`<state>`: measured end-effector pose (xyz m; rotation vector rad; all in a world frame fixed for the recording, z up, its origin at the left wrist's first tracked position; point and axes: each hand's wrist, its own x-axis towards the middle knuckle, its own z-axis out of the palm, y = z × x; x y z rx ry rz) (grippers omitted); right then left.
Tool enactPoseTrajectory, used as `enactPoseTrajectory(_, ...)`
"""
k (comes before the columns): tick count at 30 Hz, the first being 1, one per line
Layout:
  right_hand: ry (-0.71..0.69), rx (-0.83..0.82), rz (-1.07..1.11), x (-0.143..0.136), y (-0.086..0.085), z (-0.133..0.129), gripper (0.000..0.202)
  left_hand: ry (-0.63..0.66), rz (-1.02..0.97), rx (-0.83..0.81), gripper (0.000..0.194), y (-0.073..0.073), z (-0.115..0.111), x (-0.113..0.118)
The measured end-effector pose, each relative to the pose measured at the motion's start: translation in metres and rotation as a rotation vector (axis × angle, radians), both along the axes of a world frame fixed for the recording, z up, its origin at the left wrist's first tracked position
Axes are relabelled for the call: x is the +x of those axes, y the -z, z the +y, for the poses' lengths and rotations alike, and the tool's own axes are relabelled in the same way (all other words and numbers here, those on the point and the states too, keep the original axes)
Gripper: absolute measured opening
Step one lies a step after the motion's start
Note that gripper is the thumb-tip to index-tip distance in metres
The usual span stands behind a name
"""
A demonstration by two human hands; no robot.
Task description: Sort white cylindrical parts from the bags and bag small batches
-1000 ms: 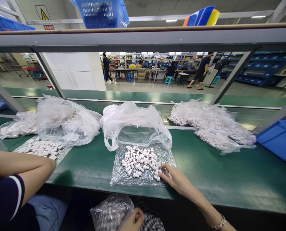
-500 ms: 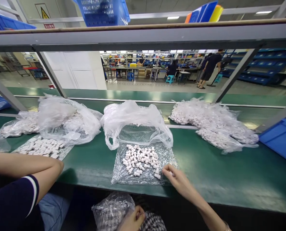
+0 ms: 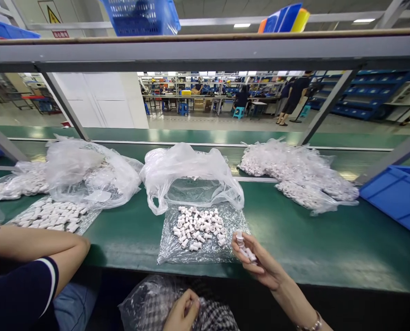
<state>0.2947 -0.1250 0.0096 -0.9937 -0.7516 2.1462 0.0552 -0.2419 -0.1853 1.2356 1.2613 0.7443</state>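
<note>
My right hand point(image 3: 260, 264), palm turned up at the table's front edge, has its fingers curled round several small white plastic fittings point(image 3: 249, 253). One of them stands upright between thumb and finger. To its left, a loose pile of the same flanged fittings point(image 3: 200, 225) lies on a flat clear plastic bag point(image 3: 170, 250). Low over my lap, my left hand point(image 3: 184, 309) is closed, fingertips together at the edge of a second clear bag point(image 3: 146, 294). The bag's gripped part is mostly hidden by the fingers.
An opened white plastic bag point(image 3: 191, 161) sits behind the pile. Filled bags point(image 3: 287, 165) lie at the right, near a blue bin point(image 3: 398, 197). A co-worker's arm point(image 3: 36, 246) rests at the left, beside white parts point(image 3: 49, 215) and another large bag point(image 3: 91, 170).
My right hand has drawn slightly back from the pile and turned palm up, showing the fittings in it. My left hand has shifted slightly left. The whole view has moved a little.
</note>
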Motion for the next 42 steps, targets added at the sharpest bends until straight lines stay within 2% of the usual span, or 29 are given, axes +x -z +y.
enactPoseTrajectory(5, 0.095, -0.062, 0.109, -0.015, 0.0, 0.009, 0.026, -0.021, -0.013, 0.004, 0.067, 0.007, -0.004, -0.003)
enactPoseTrajectory(7, 0.137, -0.034, 0.12, -0.021, 0.0, 0.015, 0.031, -0.022, -0.03, -0.023, 0.069, 0.009, -0.004, -0.002)
enactPoseTrajectory(9, 0.176, -0.018, 0.134, -0.025, -0.002, 0.021, 0.038, -0.012, -0.048, -0.053, 0.069, 0.007, -0.004, -0.002)
enactPoseTrajectory(12, 0.236, -0.084, 0.148, -0.027, -0.005, 0.028, 0.037, 0.006, -0.069, -0.106, 0.068, 0.0, -0.003, -0.002)
enactPoseTrajectory(17, 0.263, -0.215, 0.184, -0.03, -0.011, 0.03, 0.039, 0.014, -0.07, -0.087, 0.069, -0.002, -0.003, -0.003)
enactPoseTrajectory(22, 0.279, -0.22, 0.182, -0.034, -0.02, 0.024, 0.042, 0.042, -0.033, -0.057, 0.067, 0.008, -0.002, -0.002)
enactPoseTrajectory(25, 0.276, -0.215, 0.162, -0.035, -0.025, 0.021, 0.041, 0.028, -0.036, -0.048, 0.067, 0.005, -0.001, -0.001)
enactPoseTrajectory(27, 0.252, -0.189, 0.141, -0.034, -0.027, 0.018, 0.04, -0.043, -0.046, -0.023, 0.066, -0.007, -0.002, -0.002)
enactPoseTrajectory(30, 0.113, -0.071, 0.095, -0.036, -0.028, 0.006, 0.033, -0.19, -0.037, 0.02, 0.061, -0.043, -0.004, -0.003)
enactPoseTrajectory(32, -0.112, 0.011, 0.002, -0.04, -0.03, -0.009, 0.035, -0.27, -0.022, 0.057, 0.055, -0.075, -0.005, -0.005)
enactPoseTrajectory(34, -0.415, 0.092, -0.151, -0.048, -0.03, -0.027, 0.04, -0.364, -0.001, 0.123, 0.047, -0.108, -0.005, -0.006)
enactPoseTrajectory(36, -0.643, 0.278, -0.343, -0.059, -0.028, -0.046, 0.039, -0.458, 0.041, 0.198, 0.04, -0.136, -0.006, -0.005)
enactPoseTrajectory(37, -0.696, 0.401, -0.44, -0.066, -0.024, -0.054, 0.037, -0.494, 0.064, 0.24, 0.037, -0.148, -0.007, -0.004)
enactPoseTrajectory(39, -0.68, 0.633, -0.537, -0.079, -0.014, -0.067, 0.033, -0.532, 0.116, 0.321, 0.031, -0.164, -0.011, 0.002)
enactPoseTrajectory(42, -0.611, 0.785, -0.298, -0.094, 0.005, -0.075, 0.035, -0.487, 0.196, 0.369, 0.026, -0.173, -0.021, 0.015)
